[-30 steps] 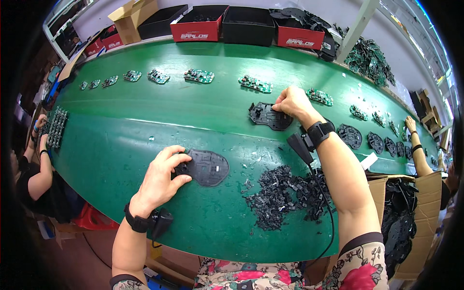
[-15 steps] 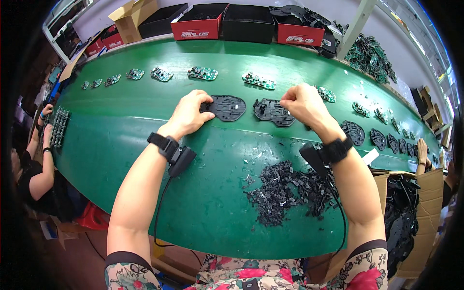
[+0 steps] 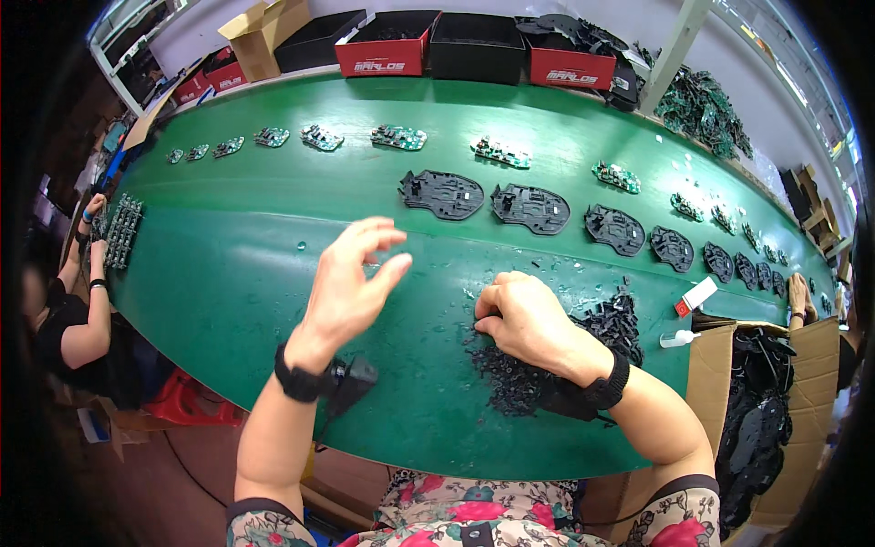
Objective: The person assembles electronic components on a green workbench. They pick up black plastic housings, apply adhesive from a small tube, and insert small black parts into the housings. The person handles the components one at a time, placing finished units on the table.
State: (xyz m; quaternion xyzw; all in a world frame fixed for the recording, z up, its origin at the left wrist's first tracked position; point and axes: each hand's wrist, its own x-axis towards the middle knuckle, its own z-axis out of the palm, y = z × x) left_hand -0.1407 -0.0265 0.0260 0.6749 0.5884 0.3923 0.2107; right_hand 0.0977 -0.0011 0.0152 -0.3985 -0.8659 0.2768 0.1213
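My left hand (image 3: 354,287) hovers over the green belt (image 3: 228,264) with its fingers spread and nothing in it. My right hand (image 3: 524,319) rests with fingers curled on a heap of small black plastic parts (image 3: 547,356); whether it grips one is hidden. Farther out, two black moulded base plates (image 3: 442,193) (image 3: 530,207) lie side by side on the belt, heading a row of similar plates (image 3: 674,246) that runs off to the right. Both wrists wear black bands.
Green circuit boards (image 3: 398,138) lie in a line along the far side of the belt. Red and black boxes (image 3: 383,46) stand behind. A cardboard box of black shells (image 3: 761,410) is at my right, with a small white bottle (image 3: 679,339). Other people's hands work at left (image 3: 91,205) and right (image 3: 797,292).
Both hands have pulled back from the two base plates, which now lie free on the belt. My right hand has dropped onto the heap of small parts and my left is open.
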